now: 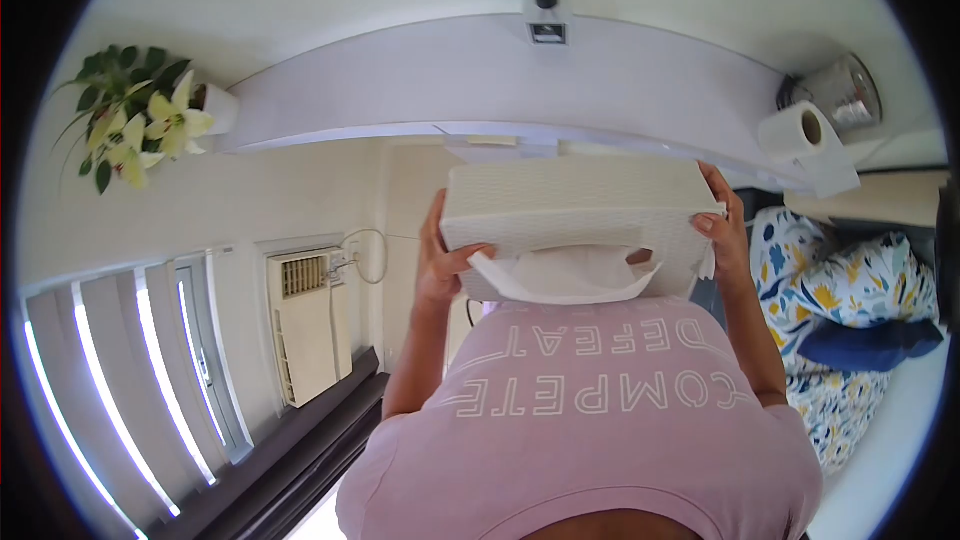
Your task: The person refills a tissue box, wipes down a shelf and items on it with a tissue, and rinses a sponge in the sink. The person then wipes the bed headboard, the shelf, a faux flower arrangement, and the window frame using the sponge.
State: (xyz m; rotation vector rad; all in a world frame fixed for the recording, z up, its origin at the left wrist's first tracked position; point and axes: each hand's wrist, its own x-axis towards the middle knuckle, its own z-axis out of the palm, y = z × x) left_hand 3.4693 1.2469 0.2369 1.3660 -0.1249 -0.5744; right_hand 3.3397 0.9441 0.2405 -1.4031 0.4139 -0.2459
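Note:
A white, woven-texture tissue box is held up in front of my chest by both hands, one at each end. My left hand closes on its left end, thumb on the side with the opening and fingers behind. My right hand grips the right end the same way, beside a small loose white piece hanging there. A white tissue sticks out of the slot, which faces my chest. The far sides of the box are hidden.
Beyond the box runs a pale shelf, bearing a potted lily plant, a white paper roll and a shiny tin. An air conditioner and blinds are left; patterned pillows lie right.

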